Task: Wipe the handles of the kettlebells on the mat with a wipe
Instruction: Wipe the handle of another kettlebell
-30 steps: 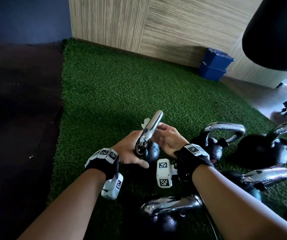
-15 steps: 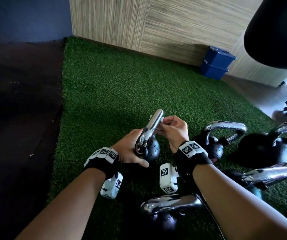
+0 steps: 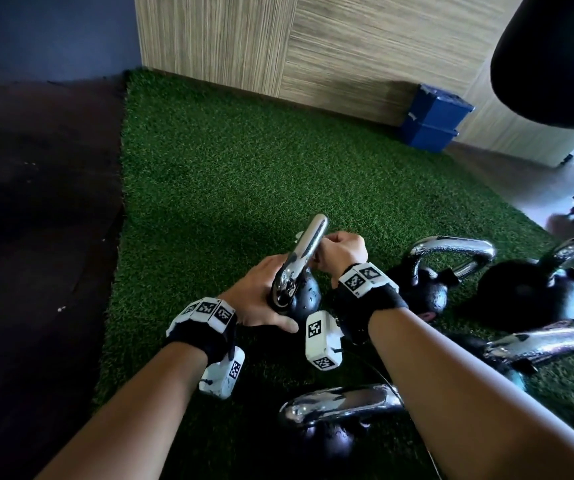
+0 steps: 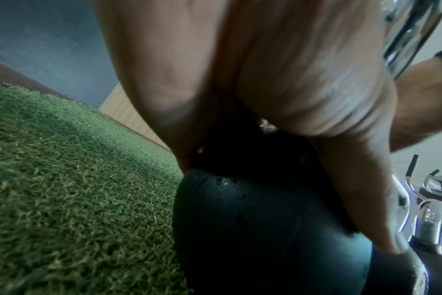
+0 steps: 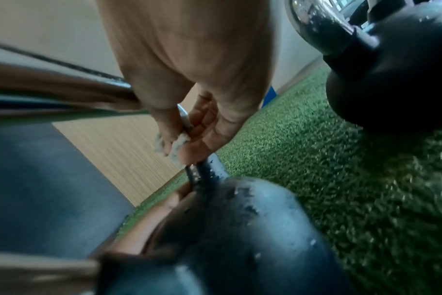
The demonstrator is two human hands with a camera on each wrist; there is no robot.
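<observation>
The right hand [image 3: 342,252] pinches a white wipe [image 5: 176,146] round the chrome handle [image 3: 308,245]; the left hand [image 3: 261,299] grips the black kettlebell [image 3: 301,299], on green turf [image 3: 226,174] open beyond it.

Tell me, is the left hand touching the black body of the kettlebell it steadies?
Touching. In the head view the left hand wraps the kettlebell, thumb lying across its black body; the left wrist view shows the palm on it.

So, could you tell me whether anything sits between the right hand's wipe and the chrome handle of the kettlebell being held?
Nothing visible does. The right hand pinches the white wipe directly against the chrome handle, while the left hand grips the black kettlebell lower down, clear of that stretch.
</observation>
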